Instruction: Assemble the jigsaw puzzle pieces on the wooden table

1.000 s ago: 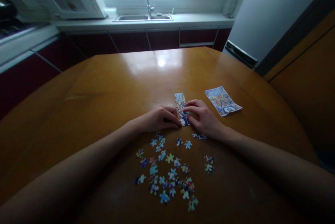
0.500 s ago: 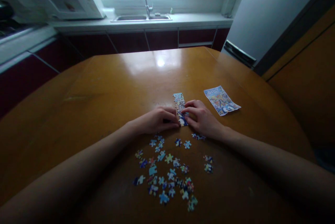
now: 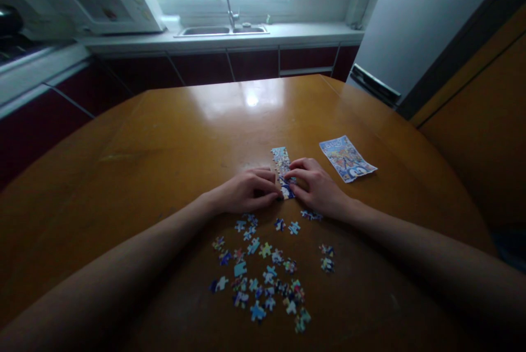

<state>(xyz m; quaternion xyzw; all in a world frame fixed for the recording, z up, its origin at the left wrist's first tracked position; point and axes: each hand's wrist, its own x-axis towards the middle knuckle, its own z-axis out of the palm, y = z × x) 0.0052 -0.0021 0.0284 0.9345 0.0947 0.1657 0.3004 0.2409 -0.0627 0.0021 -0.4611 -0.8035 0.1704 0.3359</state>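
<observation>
L. hand [image 3: 249, 190], fingers curled, & r. hand [image 3: 315, 183], fingers slightly spread, flanked puzzle strip [image 3: 280, 159] far of loose pcs. [image 3: 265, 249] — pinch unclear — apparently aligning it; next move likely needed light pressure.

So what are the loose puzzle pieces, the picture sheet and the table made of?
Loose puzzle pieces: probably printed cardboard, being thin, flat and colourful. Picture sheet: likely printed paper, thin with an uneven lower edge; finish unclear. Table: apparently wood or veneer, orange-brown, with a glossy, varnish-like finish that throws back bright light.
</observation>
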